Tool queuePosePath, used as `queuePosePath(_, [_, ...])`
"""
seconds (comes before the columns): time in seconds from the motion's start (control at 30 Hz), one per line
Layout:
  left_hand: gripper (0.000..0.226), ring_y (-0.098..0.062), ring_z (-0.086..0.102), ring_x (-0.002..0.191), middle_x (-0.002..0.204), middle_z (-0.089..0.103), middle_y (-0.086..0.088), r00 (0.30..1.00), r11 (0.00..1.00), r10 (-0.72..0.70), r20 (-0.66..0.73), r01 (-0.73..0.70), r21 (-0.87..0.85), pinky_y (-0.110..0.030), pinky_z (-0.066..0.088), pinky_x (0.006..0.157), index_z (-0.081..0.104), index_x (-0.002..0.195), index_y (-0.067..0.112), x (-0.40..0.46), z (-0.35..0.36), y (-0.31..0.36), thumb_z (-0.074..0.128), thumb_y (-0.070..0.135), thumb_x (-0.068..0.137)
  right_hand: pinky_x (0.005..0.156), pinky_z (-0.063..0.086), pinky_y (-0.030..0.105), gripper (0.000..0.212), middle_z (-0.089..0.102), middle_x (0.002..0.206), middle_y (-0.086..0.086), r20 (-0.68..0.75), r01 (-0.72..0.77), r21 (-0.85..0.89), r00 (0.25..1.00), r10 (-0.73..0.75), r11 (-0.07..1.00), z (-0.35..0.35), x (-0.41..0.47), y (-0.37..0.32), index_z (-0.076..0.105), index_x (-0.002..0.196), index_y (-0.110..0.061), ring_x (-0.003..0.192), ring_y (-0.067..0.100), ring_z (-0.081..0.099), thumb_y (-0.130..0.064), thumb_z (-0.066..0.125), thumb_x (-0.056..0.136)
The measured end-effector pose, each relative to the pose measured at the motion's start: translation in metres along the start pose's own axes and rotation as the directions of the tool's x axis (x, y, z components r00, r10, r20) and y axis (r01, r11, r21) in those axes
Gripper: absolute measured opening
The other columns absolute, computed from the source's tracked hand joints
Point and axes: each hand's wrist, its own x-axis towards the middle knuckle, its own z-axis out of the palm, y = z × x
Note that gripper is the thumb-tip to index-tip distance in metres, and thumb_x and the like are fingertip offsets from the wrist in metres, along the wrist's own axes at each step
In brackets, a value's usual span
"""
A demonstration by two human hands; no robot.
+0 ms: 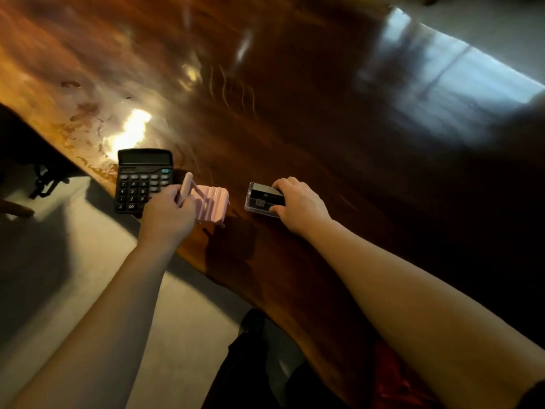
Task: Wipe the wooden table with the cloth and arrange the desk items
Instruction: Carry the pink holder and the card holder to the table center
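Pink ribbed case (pixel 213 204) in left grip (pixel 168 212) | right grip (pixel 298 206) holds clear box (pixel 263 199), contents unclear

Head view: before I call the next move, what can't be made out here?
- Calculator: its lower right keys are covered by the left hand.
- Pink ribbed item: partly behind that hand, identity unclear.
- Clear case: the right hand covers one end; label too small.
- Cloth: not in view.
- Wooden table: far surface blurred, glare-streaked.

Office: calculator (pixel 143 180) on polished wooden table (pixel 295 113)
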Motion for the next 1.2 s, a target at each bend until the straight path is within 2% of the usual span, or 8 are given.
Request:
queuePosePath(0.1, [0.009, -0.013, 0.054, 0.070, 0.076, 0.061, 0.005, 0.997, 0.997, 0.068, 0.044, -0.069, 0.033, -0.031, 0.033, 0.054, 0.064, 0.090, 0.031, -0.007, 0.011, 0.019, 0.056, 0.030, 0.095, 0.085, 0.050, 0.033, 0.049, 0.055, 0.125, -0.006, -0.025, -0.023, 0.037, 0.999, 0.024, 0.999, -0.013, -0.022, 0.023, 0.050, 0.134, -0.029, 0.111, 0.014, 0.053, -0.032, 0.072, 0.091])
queuePosePath(0.2, [0.015, -0.019, 0.054, 0.071, 0.081, 0.063, 0.001, 0.990, 0.989, 0.120, 0.079, -0.127, 0.082, -0.033, 0.035, 0.059, 0.069, 0.104, 0.024, -0.014, 0.029, 0.042, 0.057, 0.027, 0.096, 0.087, 0.051, 0.036, 0.046, 0.055, 0.120, -0.009, -0.074, -0.072, 0.069, 0.994, 0.077, 0.995, -0.021, -0.050, 0.050, 0.051, 0.131, -0.031, 0.108, 0.013, 0.053, -0.032, 0.072, 0.091])
queuePosePath(0.33, [0.013, -0.007, 0.050, 0.068, 0.077, 0.061, 0.006, 0.967, 0.971, 0.210, 0.147, -0.223, 0.082, -0.023, 0.035, 0.057, 0.068, 0.104, 0.026, -0.026, 0.060, 0.078, 0.059, 0.023, 0.096, 0.085, 0.051, 0.036, 0.045, 0.053, 0.116, -0.013, -0.121, -0.160, 0.117, 0.977, 0.175, 0.980, -0.030, -0.092, 0.091, 0.050, 0.129, -0.034, 0.106, 0.010, 0.052, -0.032, 0.073, 0.090])
queuePosePath(0.4, [0.017, -0.009, 0.055, 0.072, 0.081, 0.062, 0.007, 0.945, 0.968, 0.234, 0.229, -0.249, 0.037, -0.026, 0.038, 0.055, 0.068, 0.110, 0.022, -0.033, 0.079, 0.098, 0.058, 0.023, 0.096, 0.084, 0.050, 0.034, 0.045, 0.051, 0.112, -0.016, -0.147, -0.205, 0.139, 0.963, 0.225, 0.969, -0.034, -0.114, 0.115, 0.050, 0.128, -0.035, 0.103, 0.007, 0.051, -0.032, 0.074, 0.089])
queuePosePath(0.63, [0.014, -0.015, 0.059, 0.075, 0.086, 0.062, 0.007, 0.817, 0.919, 0.360, 0.449, -0.393, -0.022, -0.033, 0.046, 0.057, 0.063, 0.106, 0.035, -0.071, 0.143, 0.165, 0.058, 0.025, 0.097, 0.082, 0.050, 0.032, 0.044, 0.051, 0.109, -0.015, -0.258, -0.333, 0.186, 0.891, 0.373, 0.924, -0.042, -0.196, 0.185, 0.052, 0.126, -0.033, 0.101, 0.008, 0.052, -0.029, 0.074, 0.089])
queuePosePath(0.87, [0.020, -0.010, 0.058, 0.075, 0.089, 0.063, 0.011, 0.680, 0.854, 0.443, 0.584, -0.519, -0.043, -0.028, 0.042, 0.054, 0.064, 0.104, 0.038, -0.113, 0.199, 0.226, 0.057, 0.020, 0.096, 0.082, 0.051, 0.033, 0.043, 0.054, 0.109, -0.013, -0.328, -0.437, 0.224, 0.808, 0.490, 0.871, -0.052, -0.263, 0.240, 0.054, 0.126, -0.031, 0.100, 0.010, 0.054, -0.026, 0.076, 0.088])
queuePosePath(1.07, [0.023, -0.014, 0.064, 0.078, 0.095, 0.065, 0.007, 0.567, 0.792, 0.461, 0.682, -0.610, -0.028, -0.039, 0.058, 0.066, 0.065, 0.107, 0.035, -0.149, 0.244, 0.271, 0.054, 0.018, 0.095, 0.080, 0.051, 0.033, 0.043, 0.054, 0.109, -0.013, -0.361, -0.505, 0.249, 0.744, 0.563, 0.827, -0.057, -0.307, 0.284, 0.055, 0.124, -0.032, 0.099, 0.010, 0.053, -0.025, 0.077, 0.087])
queuePosePath(1.2, [0.028, -0.011, 0.063, 0.078, 0.091, 0.064, 0.012, 0.504, 0.761, 0.460, 0.731, -0.649, -0.031, -0.034, 0.055, 0.063, 0.063, 0.092, 0.043, -0.170, 0.268, 0.296, 0.052, 0.017, 0.092, 0.081, 0.051, 0.034, 0.043, 0.054, 0.108, -0.014, -0.365, -0.534, 0.263, 0.716, 0.595, 0.804, -0.058, -0.327, 0.307, 0.055, 0.122, -0.032, 0.099, 0.009, 0.053, -0.024, 0.077, 0.086])
